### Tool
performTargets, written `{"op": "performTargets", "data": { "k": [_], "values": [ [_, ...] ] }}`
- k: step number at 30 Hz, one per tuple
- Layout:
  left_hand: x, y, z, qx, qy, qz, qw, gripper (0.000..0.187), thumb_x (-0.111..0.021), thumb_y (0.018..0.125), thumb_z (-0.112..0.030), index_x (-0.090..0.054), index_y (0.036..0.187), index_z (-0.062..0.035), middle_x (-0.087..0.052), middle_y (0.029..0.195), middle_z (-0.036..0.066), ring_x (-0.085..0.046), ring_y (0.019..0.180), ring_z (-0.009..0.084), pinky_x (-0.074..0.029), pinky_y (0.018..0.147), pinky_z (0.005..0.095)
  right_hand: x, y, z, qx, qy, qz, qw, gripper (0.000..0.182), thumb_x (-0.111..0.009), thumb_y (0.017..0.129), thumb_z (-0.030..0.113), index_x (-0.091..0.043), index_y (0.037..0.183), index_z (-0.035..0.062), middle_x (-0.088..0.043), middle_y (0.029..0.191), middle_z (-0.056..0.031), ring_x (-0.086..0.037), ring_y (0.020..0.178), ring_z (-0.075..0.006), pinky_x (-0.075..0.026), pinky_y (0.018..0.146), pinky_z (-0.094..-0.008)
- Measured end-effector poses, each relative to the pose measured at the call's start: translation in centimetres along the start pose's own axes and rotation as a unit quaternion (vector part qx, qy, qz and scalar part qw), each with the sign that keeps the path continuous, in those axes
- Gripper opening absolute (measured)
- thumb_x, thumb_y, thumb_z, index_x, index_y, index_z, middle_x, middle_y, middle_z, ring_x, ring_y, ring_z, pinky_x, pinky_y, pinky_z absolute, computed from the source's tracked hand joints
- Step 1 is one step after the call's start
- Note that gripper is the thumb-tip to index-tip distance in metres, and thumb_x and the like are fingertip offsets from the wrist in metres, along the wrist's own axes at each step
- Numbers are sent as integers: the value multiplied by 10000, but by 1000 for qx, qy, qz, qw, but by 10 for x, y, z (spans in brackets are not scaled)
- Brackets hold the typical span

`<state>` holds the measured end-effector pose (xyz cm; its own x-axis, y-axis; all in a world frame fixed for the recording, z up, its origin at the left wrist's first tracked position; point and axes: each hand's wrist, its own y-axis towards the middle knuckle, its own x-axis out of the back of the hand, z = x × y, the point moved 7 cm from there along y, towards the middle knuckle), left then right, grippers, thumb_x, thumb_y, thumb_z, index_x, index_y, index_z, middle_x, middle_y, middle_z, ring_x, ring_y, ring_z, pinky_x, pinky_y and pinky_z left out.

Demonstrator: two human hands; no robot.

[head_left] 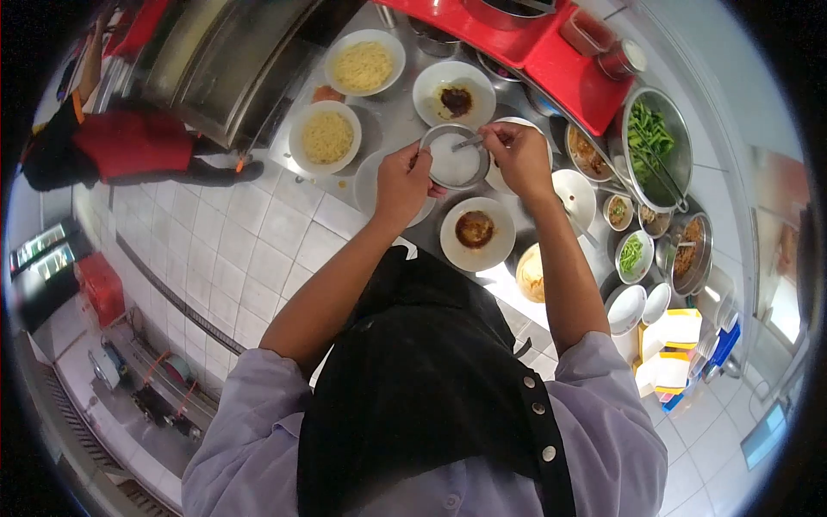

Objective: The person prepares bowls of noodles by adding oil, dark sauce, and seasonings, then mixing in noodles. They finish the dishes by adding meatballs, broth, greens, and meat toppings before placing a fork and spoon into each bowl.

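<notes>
My left hand point(405, 183) is closed on the rim of a small metal bowl point(444, 180) holding white powder or grains. In my right hand point(519, 157) is the handle of a spoon point(469, 142), its head low in that bowl. Just beyond, a white bowl point(454, 93) contains dark sauce. Nearer my body sits another white bowl point(478, 234) with brown sauce. Two bowls of yellow noodles, one farther point(363, 68) and one nearer point(327, 137), stand to the left. A pale bowl point(369, 183) lies partly behind my left hand.
Right of my hands are a large metal bowl of green vegetables point(652, 142), a white bowl of chopped greens point(635, 257) and a metal bowl of brown food point(690, 254). Red trays point(586, 90) lie beyond. At far left is another person point(129, 146).
</notes>
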<state>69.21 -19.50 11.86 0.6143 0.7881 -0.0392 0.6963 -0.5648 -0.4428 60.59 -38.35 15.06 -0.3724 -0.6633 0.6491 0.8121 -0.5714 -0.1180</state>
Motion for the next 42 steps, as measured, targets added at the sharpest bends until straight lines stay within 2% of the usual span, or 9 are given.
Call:
{"op": "performTargets", "data": {
  "k": [4,10,12,16,22,24,30,33,42],
  "values": [
    [8,5,-3,13,6,-15,1000,282,-497,1045,-156,-666,1041,69,-657,706,98,-689,550,174,-576,498,281,11,23,-30,-12,236,-29,971,208,-666,947,162,-779,1006,-3,-732,767,-35,-635,697,-88,-510,686,-269],
    [15,17,6,23,-4,-16,1000,282,-500,1040,-156,-679,1051,62,-674,722,100,-699,564,172,-574,501,283,33,34,43,120,-84,-109,983,216,-681,932,184,-772,980,-6,-732,752,-152,-691,648,-178,-529,661,-315],
    [20,13,2,24,-14,-27,999,284,-500,1038,-155,-681,1052,64,-677,724,97,-702,568,173,-573,500,283,13,31,39,11,7,-38,999,222,-693,915,196,-770,979,-2,-716,762,-206,-712,665,-223,-544,689,-328],
    [33,5,-8,6,-37,-52,998,278,-505,1036,-150,-675,1046,70,-672,717,97,-701,566,170,-565,489,273,-32,39,20,-25,87,54,994,230,-683,914,188,-777,991,-8,-754,793,-129,-710,730,-155,-540,737,-297],
    [71,13,-1,9,-52,-101,993,280,-510,1036,-148,-662,977,79,-669,708,108,-698,559,171,-564,483,273,-27,92,59,35,230,-7,972,223,-673,935,172,-768,950,-29,-733,738,-85,-654,665,-113,-516,662,-304],
    [78,16,2,8,-54,-101,993,286,-510,1037,-149,-660,957,81,-665,700,109,-697,559,172,-566,484,275,-14,92,107,174,-47,-131,975,226,-688,931,180,-757,926,-35,-697,684,-74,-616,614,-96,-493,605,-301],
    [86,14,-6,0,-69,-114,991,287,-511,1040,-147,-656,942,80,-648,675,106,-695,558,169,-568,480,276,-31,68,102,73,66,28,995,261,-684,945,198,-752,1032,-38,-744,792,-86,-688,735,-111,-529,714,-277],
    [80,11,-13,-7,-30,-92,995,300,-506,1060,-187,-677,1103,55,-670,735,85,-688,590,145,-583,535,271,-47,49,77,27,117,65,991,237,-678,943,172,-754,1035,-32,-739,782,-87,-688,741,-103,-526,712,-261],
    [34,15,-49,-74,-77,-63,992,319,-509,1068,-197,-644,1179,70,-669,763,82,-641,568,107,-569,503,266,5,18,86,35,31,-23,999,199,-712,914,189,-750,1001,14,-724,830,-189,-700,689,-291,-536,675,-380]
  ]
}}
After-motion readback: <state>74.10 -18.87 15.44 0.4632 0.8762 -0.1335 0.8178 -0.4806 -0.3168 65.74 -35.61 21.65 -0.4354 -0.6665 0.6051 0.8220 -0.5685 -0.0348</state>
